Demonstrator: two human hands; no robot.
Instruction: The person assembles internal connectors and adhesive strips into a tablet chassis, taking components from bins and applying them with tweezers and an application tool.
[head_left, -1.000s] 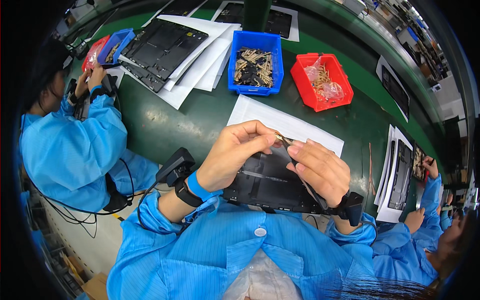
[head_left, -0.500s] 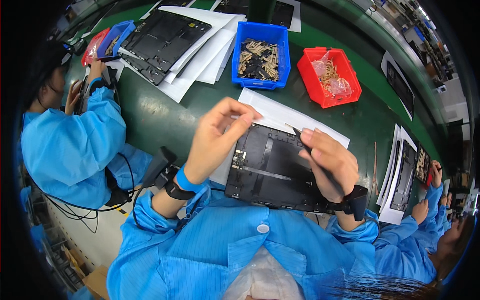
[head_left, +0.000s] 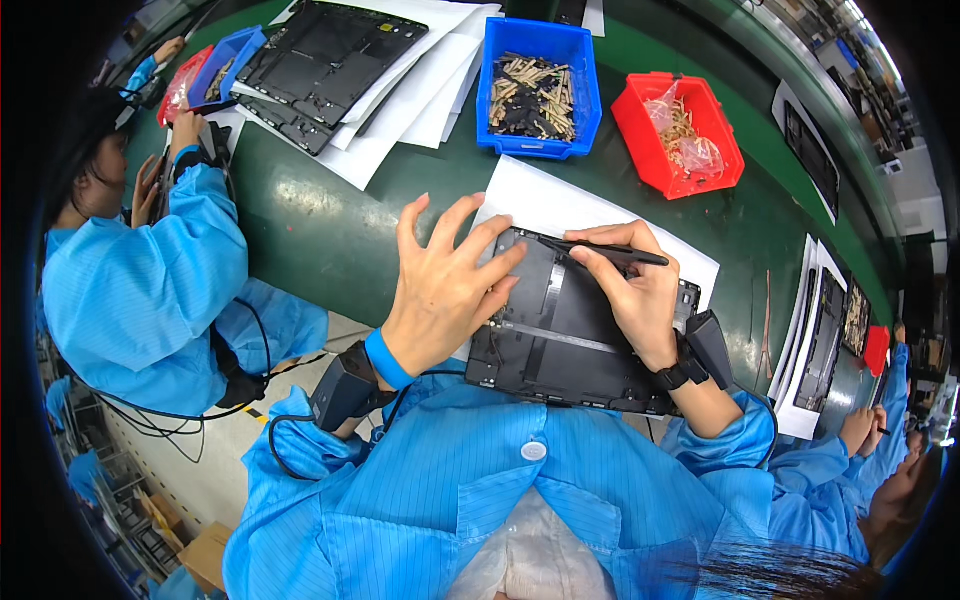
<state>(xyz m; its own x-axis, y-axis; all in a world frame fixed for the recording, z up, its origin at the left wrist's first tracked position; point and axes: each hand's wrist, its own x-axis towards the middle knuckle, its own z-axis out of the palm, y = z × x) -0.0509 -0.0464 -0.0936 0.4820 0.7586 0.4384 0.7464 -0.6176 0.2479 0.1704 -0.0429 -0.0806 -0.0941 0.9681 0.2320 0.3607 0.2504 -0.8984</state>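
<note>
A flat black device housing [head_left: 580,372], with a pale strip across it and small parts along its edge, lies in front of me. My left hand [head_left: 445,285] is open, with fingers spread over the housing's left side and its far left corner. My right hand [head_left: 640,290] grips slim black tweezers [head_left: 625,254] above the far edge. Their tip points left, toward that edge close to my left fingertips. What the tip touches is too small to make out. White paper [head_left: 560,200] shows beyond the housing's far edge.
Beyond the paper stand a blue bin [head_left: 540,148] of small brass-coloured and black parts and a red bin [head_left: 690,187] of small parts and plastic bags. More housings [head_left: 330,60] lie on papers at far left. Co-workers in blue sit on both sides; cables hang at left.
My left hand has gone from a pinch at the far left corner to spread fingers. My right hand has turned, bringing the tweezers nearly level and their tip leftward to the far edge.
</note>
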